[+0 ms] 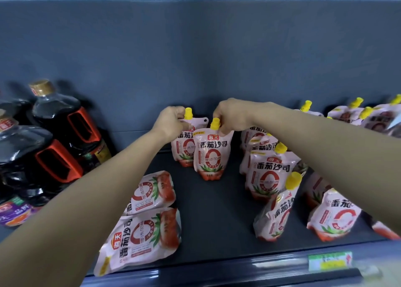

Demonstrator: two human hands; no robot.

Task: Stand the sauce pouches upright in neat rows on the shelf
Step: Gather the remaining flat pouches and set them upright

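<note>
Reaching to the far middle of the shelf [217, 221], I have both hands closed on the tops of two upright sauce pouches: my left hand [171, 121] pinches the top edge of the rear pouch [184, 147] just beside its yellow cap, and my right hand [232, 115] grips the top of the front pouch [209, 156] right beside its yellow cap. These two pouches stand touching, the front one overlapping the right part of the rear one, both with their printed faces toward me. To their right, a row of pouches runs from far to near; the middle pouch [269, 174] stands upright, while the near pouch [275, 213] tilts to the right, its cap just in front of the middle one. Right of that, another pouch [334, 215] stands partly hidden under my right forearm. At the near left, two pouches lie flat on their backs, one [152, 191] just behind the other [141, 239], caps pointing near-left. Dark sauce bottles [60, 121] with red handles stand at the far left. More capped pouches [355, 115] sit at the far right. A green price tag [329, 261] sits on the shelf's front rail.
</note>
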